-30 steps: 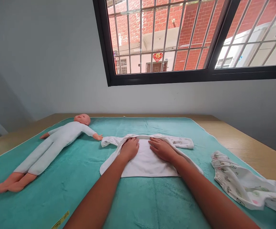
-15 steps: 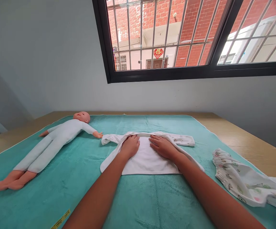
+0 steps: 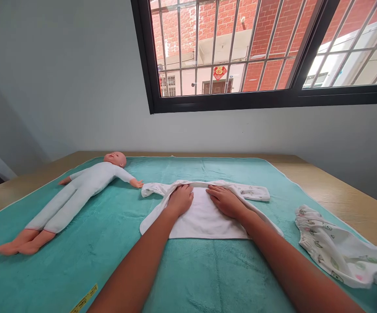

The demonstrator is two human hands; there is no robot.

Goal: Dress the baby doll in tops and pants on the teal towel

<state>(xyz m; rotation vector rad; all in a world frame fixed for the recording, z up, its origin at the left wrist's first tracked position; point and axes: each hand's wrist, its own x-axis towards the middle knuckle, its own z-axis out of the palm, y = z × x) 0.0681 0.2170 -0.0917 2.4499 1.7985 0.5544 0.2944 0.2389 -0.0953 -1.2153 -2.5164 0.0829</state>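
A small white baby top with printed sleeves lies spread on the green towel, its plain inner side showing between my hands. My left hand rests flat on the left part of the cloth, near the folded upper edge. On the right part lies my right hand, palm down with its fingers stretched out. Both sets of fingertips touch the cloth just below that edge. The sleeves stick out to either side beyond my hands. Neither hand grips the cloth.
A baby doll in a white suit lies on its back at the left, one hand by the top's left sleeve. Printed baby pants lie at the right. A yellow strip is at the front. Behind the wooden table is a barred window.
The whole view has shifted slightly, so things appear a little further right. My hands stay on the top in the same places.
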